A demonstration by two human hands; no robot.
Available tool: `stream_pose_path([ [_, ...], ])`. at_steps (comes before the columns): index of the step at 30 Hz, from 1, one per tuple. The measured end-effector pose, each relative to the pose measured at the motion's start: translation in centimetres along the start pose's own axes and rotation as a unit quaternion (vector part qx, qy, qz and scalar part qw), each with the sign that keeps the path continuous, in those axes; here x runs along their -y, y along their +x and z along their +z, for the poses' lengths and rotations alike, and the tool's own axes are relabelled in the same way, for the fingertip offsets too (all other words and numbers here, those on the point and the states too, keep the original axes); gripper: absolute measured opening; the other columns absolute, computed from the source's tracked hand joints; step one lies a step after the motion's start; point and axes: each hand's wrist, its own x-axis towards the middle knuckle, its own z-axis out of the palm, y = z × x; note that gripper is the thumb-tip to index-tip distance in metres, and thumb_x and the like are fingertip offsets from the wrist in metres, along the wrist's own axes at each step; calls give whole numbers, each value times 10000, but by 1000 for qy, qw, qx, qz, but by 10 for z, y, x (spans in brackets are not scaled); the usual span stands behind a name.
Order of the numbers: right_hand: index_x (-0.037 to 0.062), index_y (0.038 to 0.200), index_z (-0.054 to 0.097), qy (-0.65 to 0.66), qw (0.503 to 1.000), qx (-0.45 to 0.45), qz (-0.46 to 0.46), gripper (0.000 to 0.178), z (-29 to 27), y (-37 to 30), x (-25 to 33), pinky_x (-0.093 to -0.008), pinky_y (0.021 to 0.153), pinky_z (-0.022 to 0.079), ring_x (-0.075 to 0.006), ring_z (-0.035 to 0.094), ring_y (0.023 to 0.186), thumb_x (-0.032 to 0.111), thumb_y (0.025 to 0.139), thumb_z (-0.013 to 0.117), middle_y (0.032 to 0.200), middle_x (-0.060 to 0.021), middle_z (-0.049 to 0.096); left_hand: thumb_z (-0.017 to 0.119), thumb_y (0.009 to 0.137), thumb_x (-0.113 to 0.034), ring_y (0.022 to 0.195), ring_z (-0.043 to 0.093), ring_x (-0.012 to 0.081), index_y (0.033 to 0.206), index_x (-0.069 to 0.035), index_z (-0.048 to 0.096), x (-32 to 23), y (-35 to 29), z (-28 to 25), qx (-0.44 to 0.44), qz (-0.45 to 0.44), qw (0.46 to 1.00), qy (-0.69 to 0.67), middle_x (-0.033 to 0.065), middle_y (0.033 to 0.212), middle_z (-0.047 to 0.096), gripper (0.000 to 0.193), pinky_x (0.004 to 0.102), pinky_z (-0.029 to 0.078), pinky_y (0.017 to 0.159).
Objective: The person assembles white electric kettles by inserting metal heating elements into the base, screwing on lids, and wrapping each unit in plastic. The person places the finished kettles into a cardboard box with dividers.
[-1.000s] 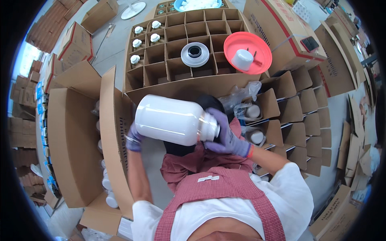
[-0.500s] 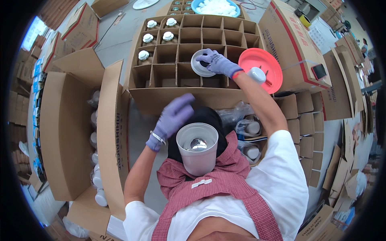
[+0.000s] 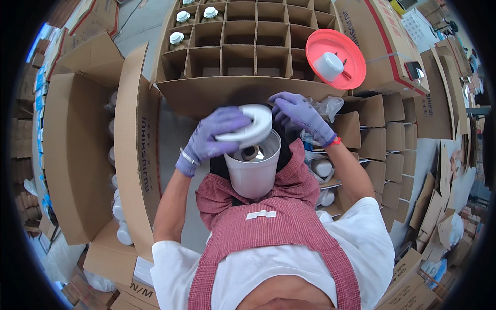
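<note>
A white plastic jar (image 3: 253,175) stands upright on my lap against a red checked apron, its mouth open, with something shiny inside. Tilted just over the mouth is a round white lid (image 3: 250,126). My left hand (image 3: 212,137), in a purple glove, lies across the lid's top and grips it. The gloved fingers of my right hand (image 3: 299,113) hold the lid's right edge.
A divided cardboard box (image 3: 243,49) lies ahead, with white-capped bottles (image 3: 177,37) in its far left cells. A red dish holding a white cup (image 3: 335,51) rests on a closed carton. An open carton (image 3: 77,139) with bottles is at left; more divided boxes (image 3: 382,139) are at right.
The jar went from sideways in both hands to upright on my lap. My right hand fetched the lid from the divided box, and both hands now hold it over the mouth.
</note>
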Motion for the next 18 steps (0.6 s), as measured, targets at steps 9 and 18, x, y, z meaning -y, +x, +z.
stream_pose_path([
  [9,51,1289,594,-312,828,-27,-466,346,64,-23,-41,-397,1029,462,-343,564,1198,204,992,508,1261,-177,601,744,782,-422,1237,533,384,1208,-76,690,-15,-4,21,115,49,991,-48,155,1296,618,552,482,400,1068],
  [18,28,1198,662,-132,914,201,-326,381,69,-9,-25,-354,988,477,-265,637,1084,319,982,541,1118,-155,677,732,781,-399,1246,512,385,1263,-40,576,-72,-41,70,8,-63,968,242,178,1247,587,621,549,276,1137],
])
